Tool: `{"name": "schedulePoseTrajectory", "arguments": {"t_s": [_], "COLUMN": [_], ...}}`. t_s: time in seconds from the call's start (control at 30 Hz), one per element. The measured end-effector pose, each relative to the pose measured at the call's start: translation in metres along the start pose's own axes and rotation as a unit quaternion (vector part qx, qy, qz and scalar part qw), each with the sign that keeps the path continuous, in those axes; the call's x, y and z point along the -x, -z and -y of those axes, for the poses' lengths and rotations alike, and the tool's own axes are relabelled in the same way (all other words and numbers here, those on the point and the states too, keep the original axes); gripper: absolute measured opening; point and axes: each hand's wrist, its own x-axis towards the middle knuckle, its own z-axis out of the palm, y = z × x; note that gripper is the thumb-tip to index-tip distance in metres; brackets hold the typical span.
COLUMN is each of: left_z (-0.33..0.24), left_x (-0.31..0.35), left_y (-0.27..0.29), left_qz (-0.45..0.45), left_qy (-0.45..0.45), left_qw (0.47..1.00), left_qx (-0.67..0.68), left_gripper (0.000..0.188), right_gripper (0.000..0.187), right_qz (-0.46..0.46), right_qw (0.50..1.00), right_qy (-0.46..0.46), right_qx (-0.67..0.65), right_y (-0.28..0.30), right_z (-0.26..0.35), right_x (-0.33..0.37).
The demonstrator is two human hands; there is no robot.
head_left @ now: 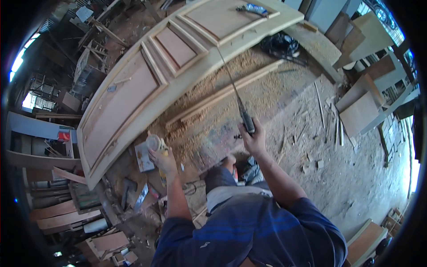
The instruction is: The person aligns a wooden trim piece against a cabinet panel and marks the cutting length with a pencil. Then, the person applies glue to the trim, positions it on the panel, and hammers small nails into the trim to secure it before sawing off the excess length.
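Observation:
My right hand (254,141) is wrapped round the handle of a dark tool with a long thin rod (240,103), which points up towards the edge of a wooden panel door (189,80). At this angle I cannot tell whether the rod touches the door. Left of the bench, my left hand (165,162) is closed round a yellow container with a pale round top (154,142); its exact kind is unclear. The door lies flat with raised mouldings around its panels. A blue-and-black object (252,9) rests on its far panel.
Sawdust and a long wooden strip (227,92) cover the bench (262,111). A black plastic bag (280,44) sits beyond. Board offcuts (360,111) lean at right, with scraps on the dirt floor (329,178). Left stand stacked planks (66,218) and a white-bladed tool (141,198).

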Motion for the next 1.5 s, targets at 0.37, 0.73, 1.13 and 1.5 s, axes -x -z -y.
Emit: {"name": "schedulePoseTrajectory", "arguments": {"t_s": [0.37,0.73,1.13,1.5], "left_z": [0.052,0.056,0.063,-0.106], "left_x": [0.009,-0.002,0.02,-0.039], "left_y": [-0.039,-0.027,-0.015,-0.019], "left_qz": [0.122,0.157,-0.042,0.209], "left_qy": [0.15,0.172,0.12,-0.298], "left_qw": [0.967,0.962,0.991,0.881], "left_qx": [-0.167,-0.143,0.034,0.301], "left_gripper": [0.103,0.104,0.105,0.041], "right_gripper": [0.026,0.028,0.03,0.027], "right_qz": [0.016,0.011,-0.019,-0.115], "right_qw": [1.0,0.999,0.999,0.992], "right_qy": [0.003,0.027,0.032,-0.005], "right_qx": [0.0,0.016,-0.013,0.048], "right_y": [0.036,0.047,-0.052,-0.151], "right_z": [0.007,0.02,0.039,0.044], "right_x": [0.047,0.061,0.021,-0.051]}}
